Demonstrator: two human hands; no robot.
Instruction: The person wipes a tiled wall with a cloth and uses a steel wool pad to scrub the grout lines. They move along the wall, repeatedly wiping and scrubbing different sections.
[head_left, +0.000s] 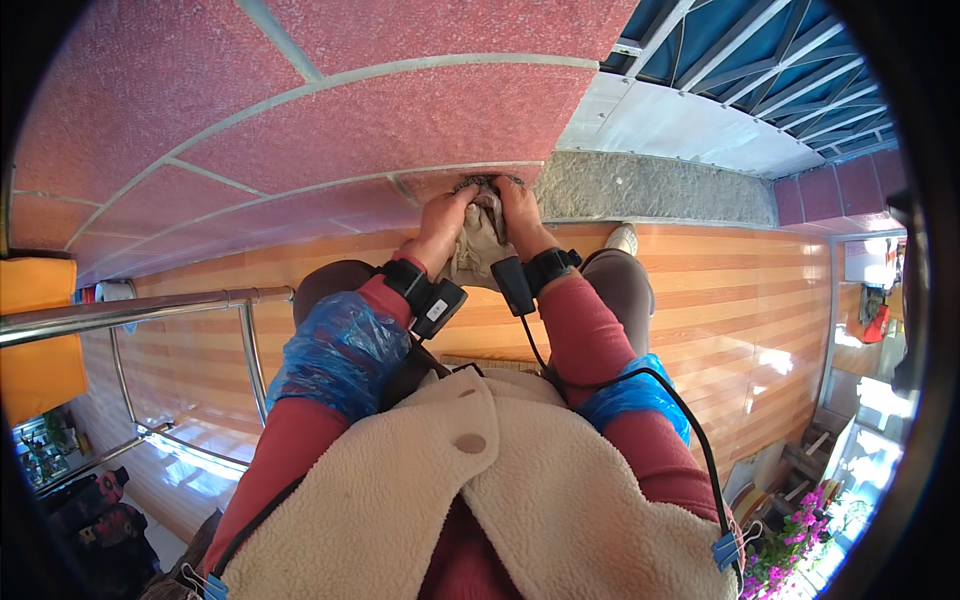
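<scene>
Both hands meet in front of me, close to a red tiled wall (360, 127). My left hand (444, 221) grips one side of a bunched beige cloth (478, 244), and my right hand (523, 217) grips its other side. The cloth hangs down between my wrists. Darker, rough-looking material shows at my fingertips; what it is cannot be told. The fingertips themselves are partly hidden. Each wrist bears a black strap with a small box, and blue plastic covers are pushed up both forearms.
A steel rail (150, 311) stands at the left, near an orange cloth (41, 341). A rough stone ledge (660, 187) lies beyond my hands at right, above the wood-patterned floor (720, 300). Pink flowers (795, 536) are at lower right. A cable runs along my right arm.
</scene>
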